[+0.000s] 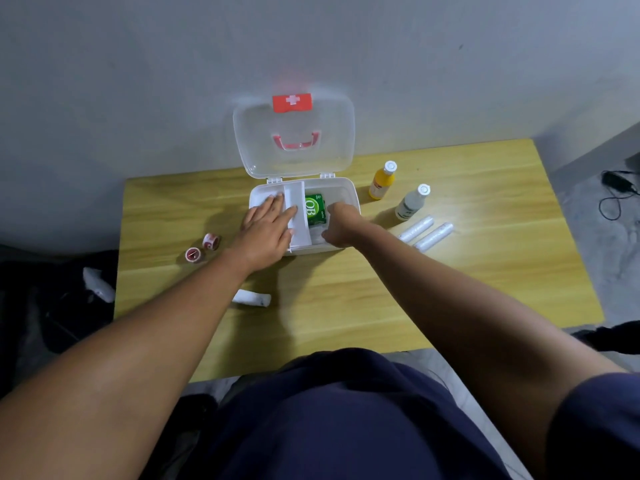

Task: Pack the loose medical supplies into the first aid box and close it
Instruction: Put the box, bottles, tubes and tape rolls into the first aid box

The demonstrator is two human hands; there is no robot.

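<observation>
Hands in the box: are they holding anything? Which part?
The left hand holds nothing; its fingers lie flat on the white tray. The right hand curls into the first aid box; any hold is hidden.

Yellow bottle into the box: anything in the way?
Nothing lies between the yellow bottle and the box, and the lid is up. Only the right hand, in the right compartment beside the green packet, takes up room there.

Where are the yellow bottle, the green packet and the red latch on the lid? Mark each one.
yellow bottle [380, 185]: head view, on its yellow body.
green packet [315, 211]: head view, on its printed top face.
red latch [292, 101]: head view, on its white cross.
</observation>
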